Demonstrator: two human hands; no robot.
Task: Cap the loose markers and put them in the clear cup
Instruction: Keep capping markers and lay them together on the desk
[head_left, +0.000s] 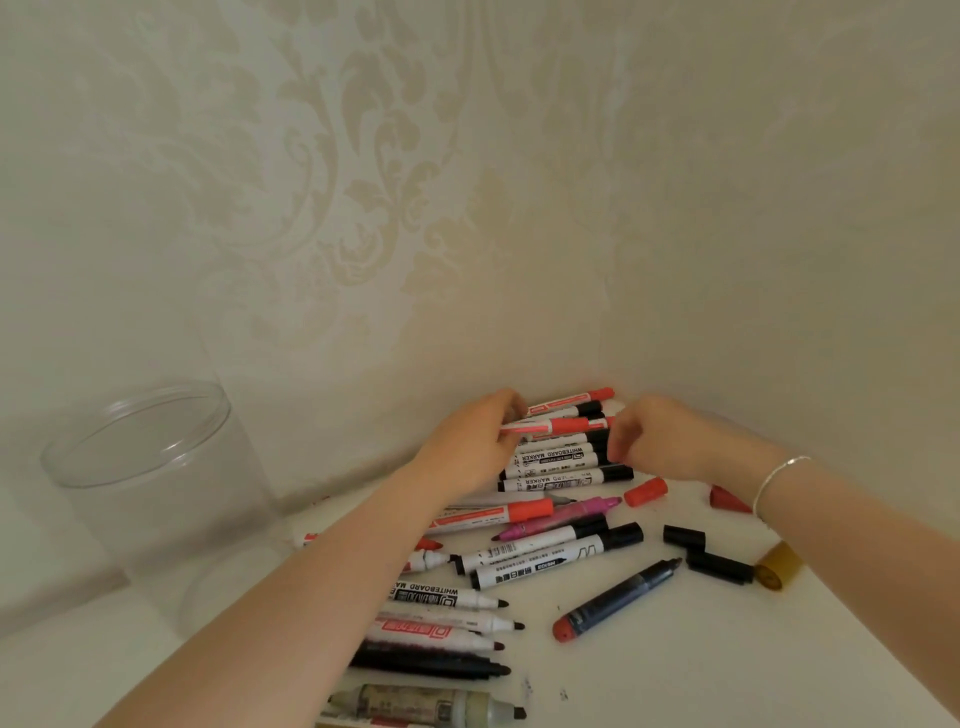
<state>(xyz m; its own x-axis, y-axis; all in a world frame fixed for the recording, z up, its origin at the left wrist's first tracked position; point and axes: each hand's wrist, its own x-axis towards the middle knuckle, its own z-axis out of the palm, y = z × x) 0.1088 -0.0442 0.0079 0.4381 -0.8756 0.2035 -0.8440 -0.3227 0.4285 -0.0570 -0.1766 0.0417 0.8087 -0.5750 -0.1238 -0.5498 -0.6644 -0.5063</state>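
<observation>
A red-capped white marker is held level between both hands, above a row of capped markers lying against the wall. My left hand grips its barrel end. My right hand has its fingers curled at the red cap end. The clear cup stands at the left, apparently with nothing in it. Several uncapped markers lie near my left forearm. A dark uncapped marker lies alone on the white table.
Loose caps lie to the right: a red cap, two black caps, a dark red cap and a yellow-brown one. A patterned wall closes off the back.
</observation>
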